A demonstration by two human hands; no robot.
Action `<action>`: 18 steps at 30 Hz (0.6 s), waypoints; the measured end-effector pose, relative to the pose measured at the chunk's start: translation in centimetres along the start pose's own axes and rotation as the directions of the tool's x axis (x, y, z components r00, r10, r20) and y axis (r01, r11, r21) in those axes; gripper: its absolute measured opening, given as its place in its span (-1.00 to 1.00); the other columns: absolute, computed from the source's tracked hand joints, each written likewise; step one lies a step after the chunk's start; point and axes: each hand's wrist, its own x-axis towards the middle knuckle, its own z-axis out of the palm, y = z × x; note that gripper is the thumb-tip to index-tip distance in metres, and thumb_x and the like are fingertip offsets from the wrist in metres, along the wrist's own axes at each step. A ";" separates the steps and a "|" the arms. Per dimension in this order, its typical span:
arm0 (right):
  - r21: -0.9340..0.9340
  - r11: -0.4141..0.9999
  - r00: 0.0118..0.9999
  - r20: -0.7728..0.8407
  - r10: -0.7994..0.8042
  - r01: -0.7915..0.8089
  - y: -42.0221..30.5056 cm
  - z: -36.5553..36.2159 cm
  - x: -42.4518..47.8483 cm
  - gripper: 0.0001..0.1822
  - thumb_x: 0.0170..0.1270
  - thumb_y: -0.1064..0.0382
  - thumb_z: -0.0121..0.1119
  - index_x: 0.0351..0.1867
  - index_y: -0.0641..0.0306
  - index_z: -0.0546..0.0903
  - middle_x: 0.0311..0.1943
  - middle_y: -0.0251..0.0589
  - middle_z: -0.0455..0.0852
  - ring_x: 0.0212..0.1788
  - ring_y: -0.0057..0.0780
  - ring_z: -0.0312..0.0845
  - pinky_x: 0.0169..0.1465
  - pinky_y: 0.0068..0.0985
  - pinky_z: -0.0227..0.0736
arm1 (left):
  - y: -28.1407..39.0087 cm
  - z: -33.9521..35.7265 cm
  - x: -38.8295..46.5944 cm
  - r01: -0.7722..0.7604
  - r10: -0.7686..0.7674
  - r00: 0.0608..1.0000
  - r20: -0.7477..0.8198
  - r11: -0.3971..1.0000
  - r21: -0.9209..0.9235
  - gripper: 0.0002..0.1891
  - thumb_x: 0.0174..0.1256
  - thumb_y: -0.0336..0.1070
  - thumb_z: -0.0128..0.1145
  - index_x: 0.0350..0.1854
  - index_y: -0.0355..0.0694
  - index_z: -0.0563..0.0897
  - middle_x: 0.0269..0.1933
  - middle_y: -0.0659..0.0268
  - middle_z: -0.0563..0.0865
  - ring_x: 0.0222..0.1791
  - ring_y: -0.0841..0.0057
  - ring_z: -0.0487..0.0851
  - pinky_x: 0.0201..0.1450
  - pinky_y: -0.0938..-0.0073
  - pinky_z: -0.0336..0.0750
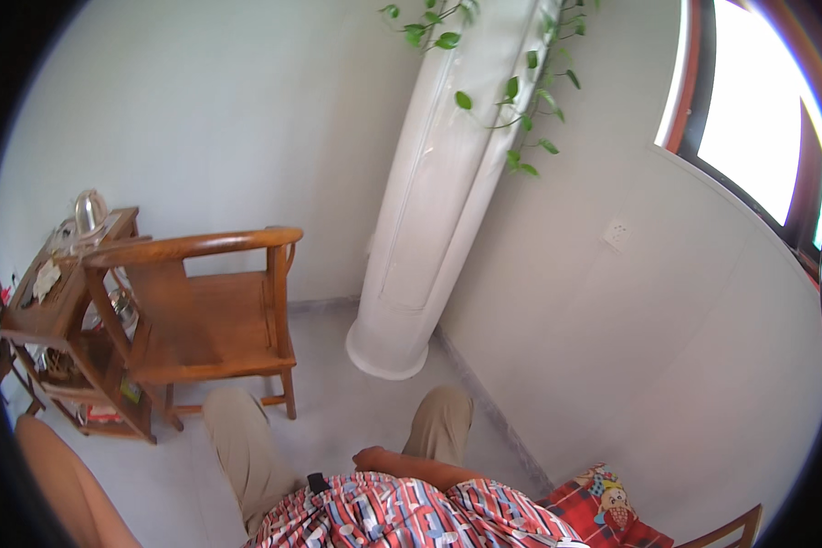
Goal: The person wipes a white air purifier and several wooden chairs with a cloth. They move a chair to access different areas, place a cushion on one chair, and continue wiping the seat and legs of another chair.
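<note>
My right hand (368,459) rests at my lap, beside the thigh in khaki trousers (438,425), with the forearm across my patterned shirt (397,510). The fingers look bent, but they are too small to make out, and I see no object in them. My left hand is not in view. Bare skin of a limb (68,472) shows at the lower left; whose it is I cannot tell. Before me stand a wooden armchair (226,315), its back towards me, and a tall white cylindrical floor-standing unit (418,240) with green trailing vines (514,89) at its top.
At the left a wooden side table (41,322) with lower shelves holds a metal kettle (90,212) and crumpled tissue (46,279). A wall socket (616,234) and a window (753,103) are on the right. A red plaid cushion (603,507) lies beside me, near a wooden chair arm (733,527).
</note>
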 end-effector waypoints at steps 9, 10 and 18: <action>-0.024 0.999 0.999 0.043 -0.033 0.034 -0.6 -1.3 -1.5 -0.53 0.38 -0.04 0.10 0.14 0.22 0.69 0.24 0.06 0.70 0.31 -0.01 0.61 0.28 -0.04 0.55 | 0.1 -1.1 -0.2 -0.021 0.021 1.000 -0.001 1.000 0.015 -0.52 0.52 0.04 0.05 0.36 -0.05 0.55 0.45 0.13 0.49 0.45 0.10 0.40 0.44 -0.03 0.30; -0.047 0.998 0.998 0.025 -0.051 0.052 -0.6 -0.9 -1.5 -0.54 0.39 -0.01 0.10 0.14 0.24 0.69 0.23 0.06 0.70 0.31 -0.01 0.62 0.27 -0.05 0.56 | 0.1 -1.1 0.1 -0.031 0.031 0.999 -0.008 0.999 0.014 -0.52 0.52 0.04 0.06 0.36 -0.05 0.55 0.45 0.12 0.49 0.44 0.10 0.41 0.44 -0.02 0.31; -0.065 0.996 0.998 0.013 -0.063 0.063 0.5 0.5 -1.9 -0.56 0.38 0.06 0.18 0.15 0.29 0.69 0.19 0.09 0.73 0.28 0.03 0.65 0.22 -0.06 0.61 | -0.1 -0.8 1.1 -0.058 0.057 0.994 -0.089 0.998 -0.011 -0.53 0.52 0.01 0.07 0.36 -0.07 0.56 0.43 0.09 0.51 0.42 0.08 0.44 0.41 0.00 0.35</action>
